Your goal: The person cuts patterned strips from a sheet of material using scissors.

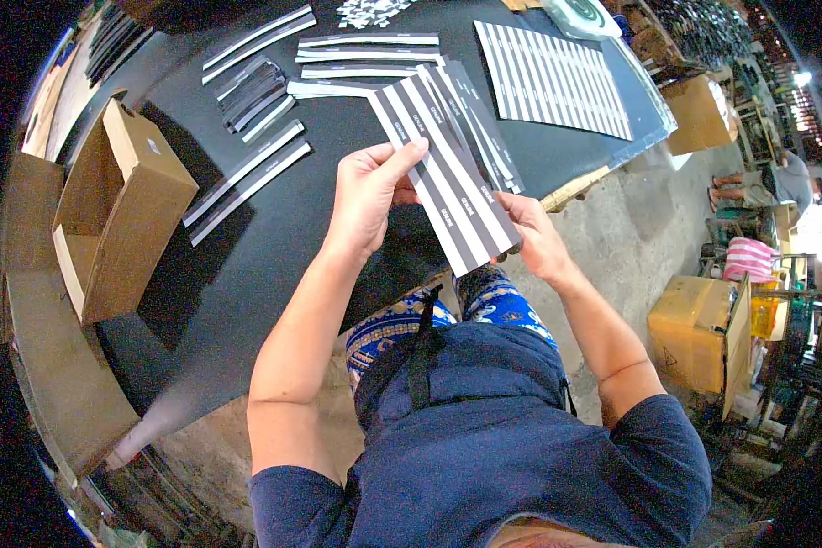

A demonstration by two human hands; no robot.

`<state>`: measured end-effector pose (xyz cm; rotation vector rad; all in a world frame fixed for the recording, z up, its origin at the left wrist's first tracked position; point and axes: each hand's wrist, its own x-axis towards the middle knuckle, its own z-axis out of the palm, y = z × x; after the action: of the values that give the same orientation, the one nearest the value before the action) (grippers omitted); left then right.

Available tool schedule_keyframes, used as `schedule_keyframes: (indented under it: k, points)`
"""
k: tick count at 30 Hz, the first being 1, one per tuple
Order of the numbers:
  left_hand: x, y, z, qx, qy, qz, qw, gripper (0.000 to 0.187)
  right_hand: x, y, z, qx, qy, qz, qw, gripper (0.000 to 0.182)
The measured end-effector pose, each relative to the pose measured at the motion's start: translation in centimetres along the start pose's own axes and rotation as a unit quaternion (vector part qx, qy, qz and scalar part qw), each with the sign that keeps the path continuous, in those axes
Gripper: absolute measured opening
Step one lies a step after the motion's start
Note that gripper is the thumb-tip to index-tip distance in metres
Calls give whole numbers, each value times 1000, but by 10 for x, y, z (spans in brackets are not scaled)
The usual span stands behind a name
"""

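Note:
A striped black-and-white sheet [447,173] with small printed words is held up over the table's front edge. My left hand [370,192] pinches its left edge, thumb on top and fingers underneath. At the sheet's lower right edge, my right hand [532,236] grips it, with some fingers hidden behind. Just beyond the sheet lie dark printed strips [470,114], partly covered by it. Further left are bundled strips [254,96] and two long separate strips [247,187]. More strips [370,43] lie at the back.
An open cardboard box [142,201] stands on the dark table [219,310] at left. Another striped sheet [553,82] lies back right, and small white pieces [374,11] are at the back. Cartons [694,320] stand on the floor at right; a person [790,178] is beyond.

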<state>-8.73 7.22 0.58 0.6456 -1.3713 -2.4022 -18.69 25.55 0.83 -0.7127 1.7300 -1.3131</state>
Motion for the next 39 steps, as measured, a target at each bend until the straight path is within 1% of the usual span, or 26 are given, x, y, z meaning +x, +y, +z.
schedule_keyframes:
  k: [3, 14, 17, 22, 32, 34, 35, 37, 39]
  points:
    - [-1, 1, 3, -23, 0, -5, 1000, 19, 0, -1, 0, -14, -1, -8, 1000, 16]
    - [1, -2, 1, -13, 10, -11, 1000, 18, -1, 1, -1, -26, -5, -17, 999, 17]
    - [2, -2, 0, -14, 8, -11, 1000, 18, -1, 1, 0, -7, 3, -7, 1000, 16]
    - [2, -3, 1, -19, 8, -11, 1000, 19, -2, -3, -1, -30, 3, 16, 999, 15]
    - [2, -4, 2, -10, -1, -16, 1000, 19, 0, -6, -1, -49, -4, 27, 998, 16]
    - [2, -5, 3, -4, -3, -23, 1000, 18, 6, 1, -3, -24, 2, -9, 1000, 19]
    - [1, -6, 4, -1, -11, -26, 1000, 18, 8, 3, -3, -24, 2, -10, 1000, 19]
    - [2, -8, 4, 7, -20, -29, 999, 19, 13, 3, -2, -23, 16, -62, 998, 23]
    - [1, -7, 5, 8, -19, -33, 999, 19, 13, -4, -4, -48, 11, -56, 997, 25]
